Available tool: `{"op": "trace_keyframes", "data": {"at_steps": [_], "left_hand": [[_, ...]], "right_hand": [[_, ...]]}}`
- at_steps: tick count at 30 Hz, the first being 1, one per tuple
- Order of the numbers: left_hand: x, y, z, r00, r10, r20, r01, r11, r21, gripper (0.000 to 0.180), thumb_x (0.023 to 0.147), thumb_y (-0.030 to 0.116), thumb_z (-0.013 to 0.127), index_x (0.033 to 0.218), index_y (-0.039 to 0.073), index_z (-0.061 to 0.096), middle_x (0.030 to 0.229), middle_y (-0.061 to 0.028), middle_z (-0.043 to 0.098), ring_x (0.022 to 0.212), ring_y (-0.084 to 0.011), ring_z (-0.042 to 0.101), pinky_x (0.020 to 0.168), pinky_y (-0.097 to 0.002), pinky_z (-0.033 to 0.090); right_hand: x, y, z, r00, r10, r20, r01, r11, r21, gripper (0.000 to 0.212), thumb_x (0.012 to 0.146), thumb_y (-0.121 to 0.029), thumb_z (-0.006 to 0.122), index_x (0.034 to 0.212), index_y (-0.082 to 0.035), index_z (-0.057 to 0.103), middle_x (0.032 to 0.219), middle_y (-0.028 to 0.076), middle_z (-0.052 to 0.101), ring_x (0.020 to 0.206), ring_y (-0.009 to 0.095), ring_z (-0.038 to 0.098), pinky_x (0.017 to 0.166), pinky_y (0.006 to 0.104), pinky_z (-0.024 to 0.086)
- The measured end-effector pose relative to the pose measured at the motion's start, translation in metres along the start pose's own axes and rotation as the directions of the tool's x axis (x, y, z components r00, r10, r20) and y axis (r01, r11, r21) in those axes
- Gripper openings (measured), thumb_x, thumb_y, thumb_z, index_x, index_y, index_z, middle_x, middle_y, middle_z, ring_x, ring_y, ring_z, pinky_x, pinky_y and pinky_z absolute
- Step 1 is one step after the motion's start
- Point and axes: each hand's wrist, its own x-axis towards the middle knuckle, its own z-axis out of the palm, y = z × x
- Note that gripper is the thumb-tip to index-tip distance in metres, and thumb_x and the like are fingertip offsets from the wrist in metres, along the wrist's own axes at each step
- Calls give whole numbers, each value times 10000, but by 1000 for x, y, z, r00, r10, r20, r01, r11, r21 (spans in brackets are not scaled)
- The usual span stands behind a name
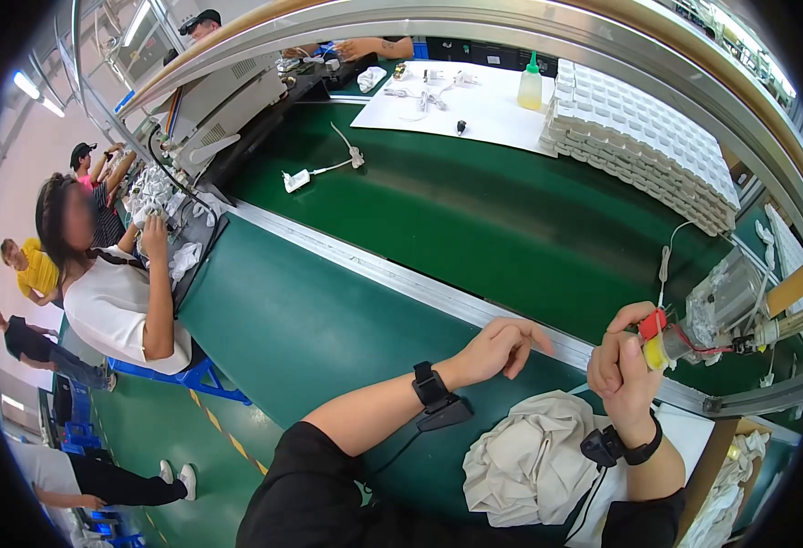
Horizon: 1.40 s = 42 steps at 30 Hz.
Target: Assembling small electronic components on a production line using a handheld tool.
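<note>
The right hand (622, 370) has its fingers bent in and closed on a red and yellow piece (653, 327), at the hand's 1 o'clock; how much the fingers cover cannot be told. A white cord (663, 267) runs up at 12 o'clock from that piece, and a clear plastic-wrapped fixture (723, 297) stands at 2 o'clock. The left hand (502, 350), at 9 o'clock from the right, is loosely curled over the green table (328, 301), with nothing seen in its hold. A crumpled beige cloth (531, 461) lies at about 7:30 and a cardboard box (701, 511) at 5 o'clock. Farther out, stacked white trays (639, 137) sit at 12 o'clock, a yellow bottle (530, 89) at 11, a white plug (296, 180) at 10, and a seated co-worker (114, 315) at 9.
</note>
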Motion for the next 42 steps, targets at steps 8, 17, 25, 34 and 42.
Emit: {"op": "trace_keyframes", "data": {"at_steps": [8, 17, 25, 34, 42], "left_hand": [[-3, 7, -6, 999, -49, 9, 49, 999, 4, 428, 799, 131, 263, 945, -19, 636, 495, -47, 509, 467, -105, 452, 482, -224, 355], [-7, 71, -122, 788, 526, -321, 7, 512, 859, 327, 779, -2, 469, 1081, 25, 589, 1034, -108, 586, 961, -217, 560, 862, -322, 443], [-62, 92, -346, 707, 593, -385, 669, -385, 636, 247, 806, 104, 530, 1045, 81, 589, 1120, -93, 592, 1142, -243, 494, 944, -553, 353], [-40, 130, -346, 762, 152, -629, 626, -419, 657, 229, 879, 209, 537, 1021, 41, 603, 1006, -123, 635, 990, -289, 588, 870, -431, 451], [6, 124, -276, 798, -49, -600, 545, 484, 685, 353, 948, 341, 440, 1105, 55, 576, 959, -68, 641, 850, -169, 610, 731, -321, 492]], "right_hand": [[1, -4, 2, 1000, 7, -1, -7, 1000, 12, 315, 944, -347, 473, 993, -56, 361, 485, -37, 300, 347, 41, 246, 326, 199, 224], [3, -1, -5, 1000, -7, -4, 7, 1000, -2, 279, 942, -310, 469, 988, -55, 364, 489, -29, 308, 352, 43, 252, 327, 203, 222], [3, 3, -2, 1000, 2, 10, -3, 1000, 11, 294, 935, -321, 485, 986, -59, 363, 490, -27, 309, 353, 45, 254, 326, 207, 219], [3, 3, -6, 999, 27, -44, -24, 998, 65, 283, 916, -250, 513, 974, -13, 371, 507, -23, 329, 393, 46, 277, 369, 213, 230], [3, 1, -5, 999, 50, -16, -50, 999, 19, 321, 918, -334, 519, 983, -60, 366, 492, -25, 318, 356, 47, 258, 336, 208, 218]]}}
